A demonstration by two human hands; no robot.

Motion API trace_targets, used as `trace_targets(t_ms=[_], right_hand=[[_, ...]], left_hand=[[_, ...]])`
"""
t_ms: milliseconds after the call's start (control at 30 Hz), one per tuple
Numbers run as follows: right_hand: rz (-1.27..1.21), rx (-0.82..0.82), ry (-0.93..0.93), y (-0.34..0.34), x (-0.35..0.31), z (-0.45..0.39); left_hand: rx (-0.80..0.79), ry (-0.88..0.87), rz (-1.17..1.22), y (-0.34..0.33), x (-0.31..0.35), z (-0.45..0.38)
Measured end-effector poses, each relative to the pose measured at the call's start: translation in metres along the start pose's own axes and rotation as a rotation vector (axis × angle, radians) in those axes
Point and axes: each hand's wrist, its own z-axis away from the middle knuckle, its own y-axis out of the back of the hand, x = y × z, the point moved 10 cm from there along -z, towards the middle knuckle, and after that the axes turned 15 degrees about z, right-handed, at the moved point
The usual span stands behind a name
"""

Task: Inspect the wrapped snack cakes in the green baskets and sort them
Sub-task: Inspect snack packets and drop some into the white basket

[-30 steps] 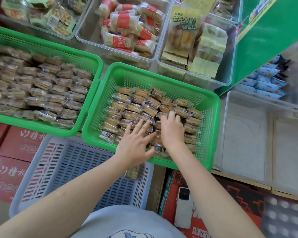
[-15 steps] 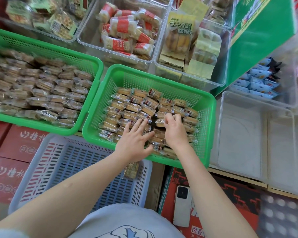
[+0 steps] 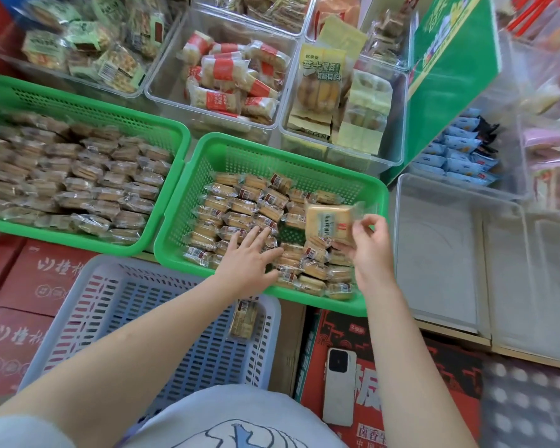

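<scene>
Two green baskets hold rows of clear-wrapped tan snack cakes: the left basket point(image 3: 172, 176) is packed full, the right basket point(image 3: 175, 221) is partly filled. My right hand point(image 3: 367, 240) pinches one wrapped snack cake point(image 3: 328, 223) and holds it lifted above the right basket, flat printed face toward me. A bare gap of green mesh point(image 3: 290, 234) shows where it lay. My left hand point(image 3: 251, 257) rests with straight spread fingers on the cakes near the basket's front.
A pale blue basket point(image 3: 110, 305) in front holds a single wrapped cake point(image 3: 243, 318). Clear bins of other snacks stand behind, and empty-looking clear bins point(image 3: 434, 253) to the right. A phone point(image 3: 338, 386) lies on red cartons below. A green sign panel point(image 3: 450, 76) rises at the right.
My right hand has picked one cake out of the right basket and raised it to the right, turning its face up. My left hand stayed pressed on the cakes.
</scene>
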Motion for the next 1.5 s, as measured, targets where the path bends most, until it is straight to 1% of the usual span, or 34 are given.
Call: trace_targets(t_ms=[67, 100, 133, 167, 200, 233, 267, 333, 400, 467, 600, 700, 833, 900, 1000, 1067, 1133, 1200, 1300, 1400, 1500], right_hand=[[-0.303, -0.037, -0.097, 0.008, 0.005, 0.016], [-0.394, -0.061, -0.131, 0.008, 0.005, 0.027], [-0.455, -0.079, -0.161, 0.007, 0.006, 0.036], [-0.499, -0.097, -0.189, 0.004, 0.007, 0.046], [-0.530, -0.121, -0.216, -0.002, 0.008, 0.057], [-0.554, -0.155, -0.243, -0.009, 0.009, 0.066], [-0.575, -0.203, -0.265, -0.019, 0.010, 0.077], [-0.596, -0.322, -0.278, -0.038, 0.005, 0.098], [-0.611, -0.411, -0.285, -0.054, 0.000, 0.116], [-0.614, -0.448, -0.288, -0.062, -0.002, 0.130], [-0.436, -0.420, -0.208, -0.056, 0.001, 0.143], [-0.280, -0.402, -0.087, -0.047, -0.004, 0.151], [-0.244, -0.381, -0.002, -0.039, -0.011, 0.162], [-0.203, -0.342, 0.067, -0.034, -0.020, 0.167], [-0.100, -0.184, 0.170, -0.025, -0.030, 0.168], [-0.034, -0.052, 0.233, -0.018, -0.034, 0.168], [0.010, 0.066, 0.279, -0.010, -0.037, 0.170], [0.029, 0.142, 0.317, -0.003, -0.039, 0.173], [0.059, 0.188, 0.339, 0.003, -0.040, 0.176], [0.088, 0.210, 0.331, 0.006, -0.033, 0.174], [0.099, 0.221, 0.306, 0.009, -0.026, 0.172]], left_hand=[[0.109, -0.015, 0.111, 0.018, 0.010, 0.010], [0.187, -0.008, 0.254, 0.031, 0.015, 0.019], [0.248, 0.010, 0.482, 0.043, 0.018, 0.030], [0.253, 0.038, 0.774, 0.050, 0.021, 0.041], [0.194, 0.050, 1.099, 0.051, 0.029, 0.053], [0.125, 0.023, 1.361, 0.053, 0.041, 0.064], [0.085, -0.020, 1.506, 0.058, 0.051, 0.074], [0.064, -0.095, 1.627, 0.069, 0.064, 0.091], [0.106, -0.105, 1.669, 0.077, 0.064, 0.103], [0.161, -0.114, 1.682, 0.082, 0.060, 0.113], [0.230, -0.145, 1.706, 0.089, 0.052, 0.133], [0.216, -0.154, 1.764, 0.085, 0.051, 0.145], [0.232, -0.175, 1.849, 0.084, 0.053, 0.161], [0.267, -0.115, 1.860, 0.082, 0.047, 0.165], [0.299, 0.081, 1.844, 0.063, 0.027, 0.165], [0.230, 0.165, 1.851, 0.047, 0.026, 0.166], [0.146, 0.198, 1.902, 0.034, 0.032, 0.168], [0.109, 0.213, 1.947, 0.027, 0.036, 0.171], [0.062, 0.204, 1.966, 0.024, 0.042, 0.173], [-0.064, 0.174, 1.995, 0.024, 0.053, 0.175], [-0.153, 0.088, 1.906, 0.027, 0.063, 0.177]])
